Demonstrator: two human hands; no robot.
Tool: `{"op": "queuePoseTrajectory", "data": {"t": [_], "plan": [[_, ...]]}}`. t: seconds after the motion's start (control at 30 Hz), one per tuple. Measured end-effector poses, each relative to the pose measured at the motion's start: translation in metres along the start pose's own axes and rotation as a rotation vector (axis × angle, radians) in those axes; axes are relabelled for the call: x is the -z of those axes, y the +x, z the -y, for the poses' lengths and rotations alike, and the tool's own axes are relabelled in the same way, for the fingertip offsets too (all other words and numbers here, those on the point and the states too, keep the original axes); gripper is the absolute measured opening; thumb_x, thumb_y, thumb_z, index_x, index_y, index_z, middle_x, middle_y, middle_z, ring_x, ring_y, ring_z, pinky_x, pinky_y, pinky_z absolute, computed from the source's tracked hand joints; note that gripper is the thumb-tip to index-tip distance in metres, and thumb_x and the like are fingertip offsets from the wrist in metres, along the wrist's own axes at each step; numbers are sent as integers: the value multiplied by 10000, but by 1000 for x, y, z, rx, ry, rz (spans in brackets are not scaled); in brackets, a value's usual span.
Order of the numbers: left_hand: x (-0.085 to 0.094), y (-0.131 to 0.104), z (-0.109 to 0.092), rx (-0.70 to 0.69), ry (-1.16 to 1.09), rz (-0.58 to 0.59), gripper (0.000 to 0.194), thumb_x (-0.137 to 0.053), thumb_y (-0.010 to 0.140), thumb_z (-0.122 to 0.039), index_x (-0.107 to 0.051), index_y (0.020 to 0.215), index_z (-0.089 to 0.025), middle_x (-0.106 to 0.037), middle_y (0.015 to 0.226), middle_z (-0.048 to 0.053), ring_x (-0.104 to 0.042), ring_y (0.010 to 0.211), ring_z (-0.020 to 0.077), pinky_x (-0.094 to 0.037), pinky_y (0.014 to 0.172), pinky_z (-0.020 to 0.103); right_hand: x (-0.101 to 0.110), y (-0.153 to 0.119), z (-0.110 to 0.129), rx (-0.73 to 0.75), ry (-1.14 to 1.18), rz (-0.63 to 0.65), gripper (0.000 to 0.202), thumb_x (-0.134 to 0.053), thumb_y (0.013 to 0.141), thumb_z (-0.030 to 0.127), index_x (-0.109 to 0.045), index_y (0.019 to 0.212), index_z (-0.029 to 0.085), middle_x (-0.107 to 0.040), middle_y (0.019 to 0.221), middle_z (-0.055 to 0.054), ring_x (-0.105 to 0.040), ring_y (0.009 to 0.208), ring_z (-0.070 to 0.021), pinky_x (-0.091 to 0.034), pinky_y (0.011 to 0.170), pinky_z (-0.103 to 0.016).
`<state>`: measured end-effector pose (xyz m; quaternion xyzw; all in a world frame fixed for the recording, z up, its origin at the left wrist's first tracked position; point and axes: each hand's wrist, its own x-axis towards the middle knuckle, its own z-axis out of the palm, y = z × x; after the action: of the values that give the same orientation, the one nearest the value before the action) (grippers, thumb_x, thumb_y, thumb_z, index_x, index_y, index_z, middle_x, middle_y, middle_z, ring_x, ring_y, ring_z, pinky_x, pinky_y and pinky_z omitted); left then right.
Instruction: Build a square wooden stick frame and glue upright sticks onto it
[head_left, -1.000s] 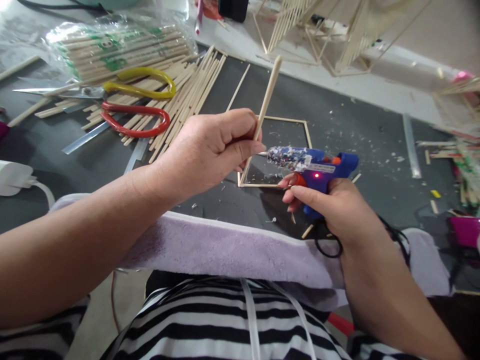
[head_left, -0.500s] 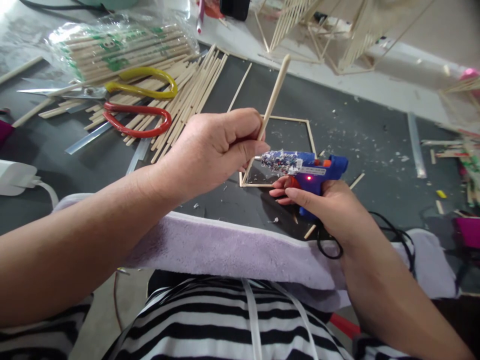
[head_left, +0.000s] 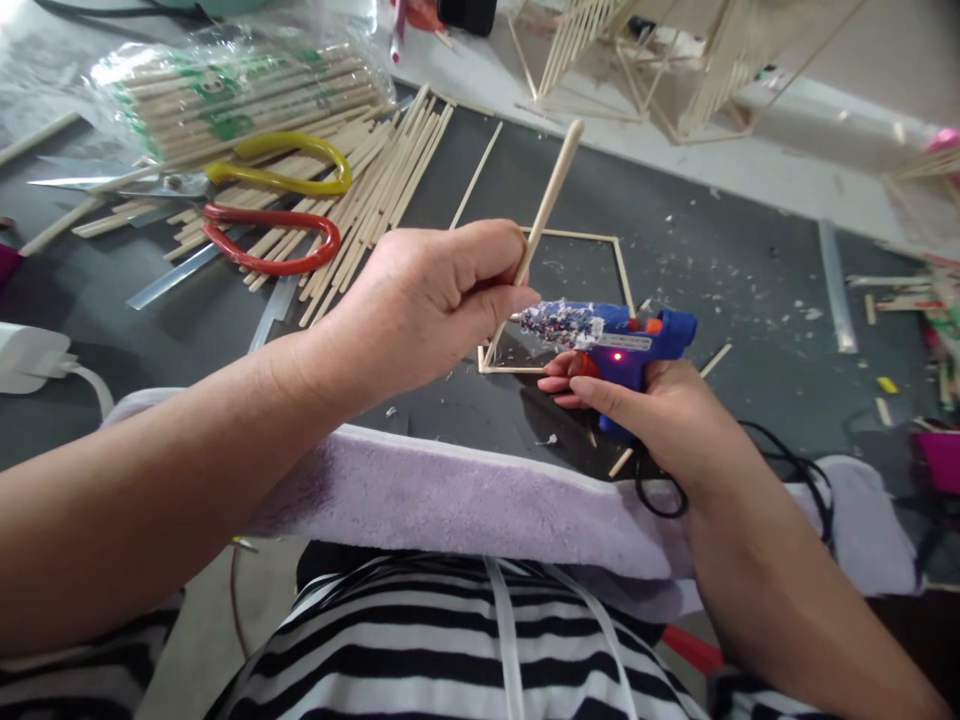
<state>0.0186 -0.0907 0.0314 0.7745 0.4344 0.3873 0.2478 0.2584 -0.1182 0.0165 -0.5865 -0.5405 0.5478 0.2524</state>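
Note:
My left hand (head_left: 442,290) pinches a wooden chopstick (head_left: 555,190) that slants up and to the right, its lower end near a corner of a thin wooden stick frame (head_left: 619,270) lying on the dark table. A blue hot glue gun (head_left: 652,340) is in my right hand (head_left: 660,410), fingers wrapped around its handle. Its light glows red, and white and dark crusted bits cover its front. The nozzle points left, close by the chopstick and my left fingertips; whether it touches the chopstick is hidden.
Scissors (head_left: 277,205) with yellow and red handles lie on many loose sticks (head_left: 360,210). Behind is a clear bag of chopsticks (head_left: 247,90). Clear glue sticks (head_left: 836,290) lie left and right. Stick structures (head_left: 637,70) stand at the back. A purple towel (head_left: 450,500) covers the near edge.
The chopstick's upper end has tipped slightly right and down. Both hands stay nearly where they were, still holding the chopstick and the glue gun.

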Motion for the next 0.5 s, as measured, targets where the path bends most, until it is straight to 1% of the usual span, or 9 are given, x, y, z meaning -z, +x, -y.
{"op": "queuePoseTrajectory", "data": {"t": [0.1, 0.23, 0.37, 0.5], "plan": [[2, 1, 0, 9, 32, 28, 211, -638, 877, -256, -559, 687, -212, -615, 661, -12, -551, 597, 124, -434, 557, 281, 1, 0, -2, 6, 4, -3, 227, -797, 769, 411, -712, 901, 247, -759, 1019, -52, -754, 941, -232, -641, 843, -370], [4, -1, -2, -5, 47, 38, 194, -625, 884, -258, -574, 700, -224, -627, 673, -8, -563, 611, 132, -445, 559, 275, 0, -1, -1, -16, 27, -1, 198, -802, 766, 393, -725, 877, 248, -761, 985, -39, -755, 939, -220, -637, 867, -358], [6, -2, -3, -23, 18, 60, 167, -607, 896, -266, -595, 730, -248, -636, 693, -8, -594, 646, 147, -473, 581, 278, -1, -2, 1, -30, 7, -24, 180, -802, 767, 387, -734, 870, 256, -764, 974, -35, -755, 940, -224, -634, 886, -379], [7, -2, -5, -7, 13, 63, 163, -608, 889, -245, -596, 727, -238, -629, 679, -10, -591, 629, 144, -453, 564, 280, -1, -1, 1, -6, 6, -27, 168, -798, 768, 366, -733, 878, 257, -760, 966, -28, -755, 930, -217, -643, 853, -361]]}}
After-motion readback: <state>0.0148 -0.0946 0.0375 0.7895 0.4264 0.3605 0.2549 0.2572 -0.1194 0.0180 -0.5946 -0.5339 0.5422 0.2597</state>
